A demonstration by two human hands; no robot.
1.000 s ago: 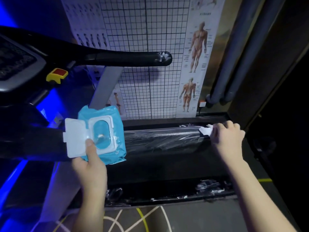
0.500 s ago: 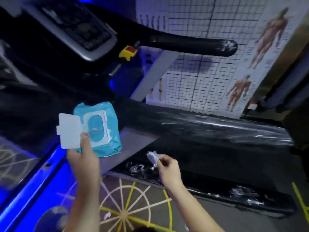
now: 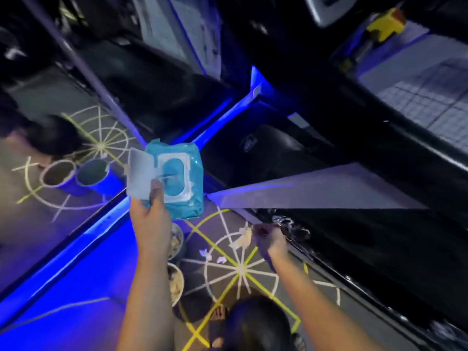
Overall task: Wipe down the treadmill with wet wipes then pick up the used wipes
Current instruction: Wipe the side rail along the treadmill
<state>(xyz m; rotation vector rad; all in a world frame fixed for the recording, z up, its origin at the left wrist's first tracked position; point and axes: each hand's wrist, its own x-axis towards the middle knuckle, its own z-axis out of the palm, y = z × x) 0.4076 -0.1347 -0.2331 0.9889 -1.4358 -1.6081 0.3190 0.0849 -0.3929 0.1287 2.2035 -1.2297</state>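
Observation:
My left hand (image 3: 149, 219) grips a turquoise pack of wet wipes (image 3: 177, 181) with its white lid flipped open, thumb on the lid. My right hand (image 3: 268, 240) pinches a crumpled white used wipe (image 3: 243, 238) low over the floor, beside the black treadmill (image 3: 354, 224) base. Two small used wipes (image 3: 205, 253) (image 3: 221, 260) lie on the floor on the taped lines. The view is blurred by head motion.
Two cups (image 3: 177, 241) (image 3: 176, 283) holding scraps stand on the floor under my left forearm. A mirror on the left reflects them as blue cups (image 3: 96, 176). A blue light strip (image 3: 76, 252) runs along the mirror's foot. Yellow and white tape lines (image 3: 240, 269) mark the floor.
My view swung down and left from the treadmill deck to the floor. My right hand carried the used wipe off the deck's far end and lowered it toward the floor. The pack stays in my left hand.

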